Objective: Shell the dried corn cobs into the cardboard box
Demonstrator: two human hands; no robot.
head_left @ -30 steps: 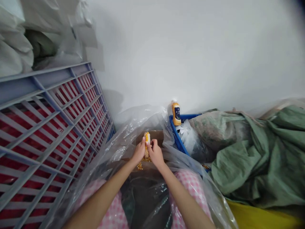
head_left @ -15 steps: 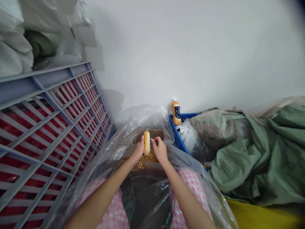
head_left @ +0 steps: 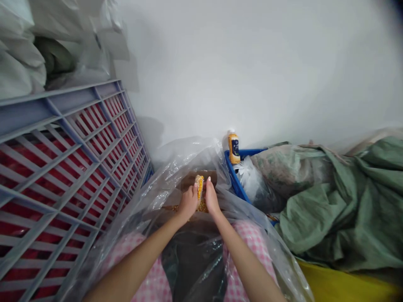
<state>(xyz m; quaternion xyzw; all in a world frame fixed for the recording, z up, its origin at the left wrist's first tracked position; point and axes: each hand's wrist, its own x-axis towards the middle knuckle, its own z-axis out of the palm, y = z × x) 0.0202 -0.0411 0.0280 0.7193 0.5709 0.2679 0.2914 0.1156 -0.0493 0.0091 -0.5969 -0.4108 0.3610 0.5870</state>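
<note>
A partly stripped corn cob (head_left: 200, 188) stands nearly upright between my hands, yellow kernels in rows on the side that shows. My left hand (head_left: 189, 202) is closed around its left side, thumb up along it. Against its right side is my right hand (head_left: 212, 198), thumb pointing up and the other fingers mostly hidden; it appears closed on the cob too. Below them, loose corn kernels (head_left: 202, 206) lie in a brown cardboard box (head_left: 189, 178) set within a clear plastic bag (head_left: 163, 174).
The plastic sheet spreads over my knees in pink checked cloth (head_left: 252, 241). To the left rises a purple-grey slatted crate (head_left: 94, 155). On the right are a blue basket (head_left: 234, 180), a yellow bottle (head_left: 233, 147), a green cloth (head_left: 340, 209) and a yellow surface (head_left: 343, 283). A white wall (head_left: 252, 63) stands ahead.
The cob has been turned, so kernels face me where a bare pale side showed before. My left hand has shifted slightly right, and my right hand has come closer against the cob.
</note>
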